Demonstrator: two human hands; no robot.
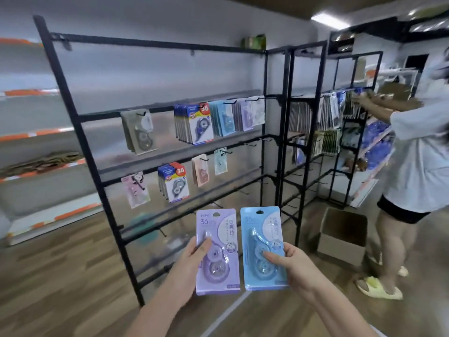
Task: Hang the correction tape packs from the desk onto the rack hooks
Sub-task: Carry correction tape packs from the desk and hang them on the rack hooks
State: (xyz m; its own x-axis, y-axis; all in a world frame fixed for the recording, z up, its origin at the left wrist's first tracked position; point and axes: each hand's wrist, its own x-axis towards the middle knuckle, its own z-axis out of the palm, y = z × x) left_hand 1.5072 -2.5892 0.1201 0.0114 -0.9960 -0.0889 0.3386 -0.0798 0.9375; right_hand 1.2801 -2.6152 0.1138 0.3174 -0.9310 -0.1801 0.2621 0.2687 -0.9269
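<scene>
- The black metal rack (155, 132) stands in front of the wall and fills the left and middle of the view, with several horizontal bars that carry hooks.
- A second black rack (313, 132) stands just beside it on the right, and more packs hang on it.
- A person in a white shirt (418, 152) stands at the far right and reaches with both arms toward that second rack.
- An open cardboard box (342, 237) sits on the wooden floor (60, 276), between the second rack and this person's feet.
- On the upper bar of the first rack hang a grey pack (139, 131), a thick stack of white and blue packs (195, 124), a stack of light blue packs (223, 117) and a stack of lilac packs (247, 113).
- On the lower bar hang a pink pack (136, 189), a stack of white and blue packs (173, 182), a peach pack (200, 170) and a mint pack (220, 161).
- The purple correction tape pack (217, 251) is upright in the air in front of the rack, low in the view; its small print is blurred, I can read perhaps "36".
- The blue correction tape pack (263, 246) is upright just beside it on the right.
- The left hand (192, 261) grips the purple pack at its left edge, with the thumb on the front.
- The right hand (290, 266) grips the blue pack at its right edge, also with the thumb on the front.
</scene>
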